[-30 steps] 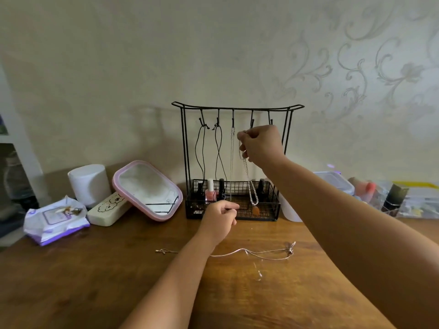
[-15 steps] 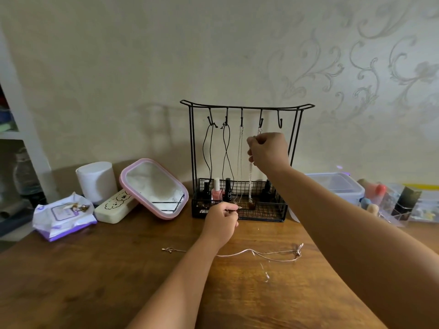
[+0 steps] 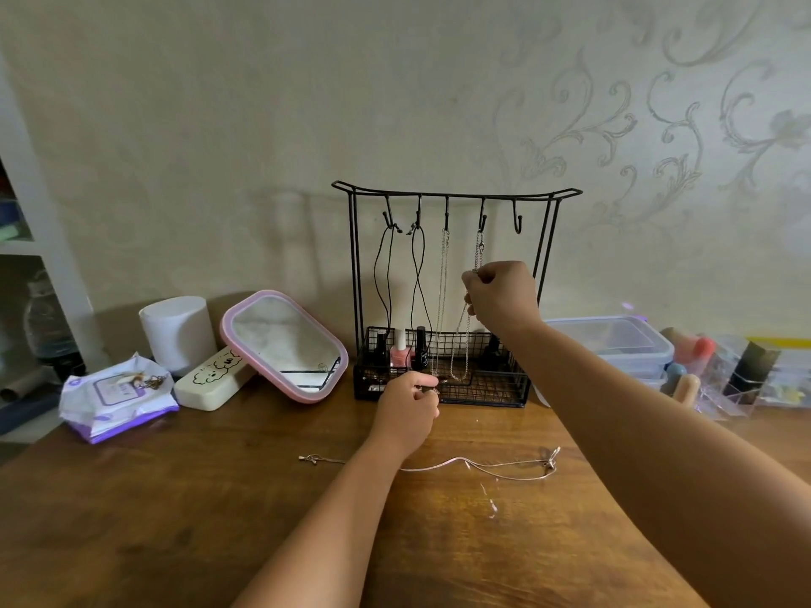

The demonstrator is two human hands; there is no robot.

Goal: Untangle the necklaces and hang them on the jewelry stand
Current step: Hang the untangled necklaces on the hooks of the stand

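The jewelry stand [image 3: 456, 296] stands at the back of the table [image 3: 184, 520], and everything else places off it. Four of its five hooks carry necklaces; the rightmost hook [image 3: 518, 221] is bare. From the fourth hook a silver chain [image 3: 479, 252] drops straight down into the right hand [image 3: 502, 296], whose fingers are curled and pinched on it below the hook; the slack loops on down toward the stand's basket. The left hand [image 3: 410, 414] sits low, just in front of the basket, fingers pressed together on what looks like a pendant or chain end, too small to tell. In front of the stand a thin necklace [image 3: 478, 465] lies crosswise on the table, just right of the left wrist, probably meant for the bare hook.
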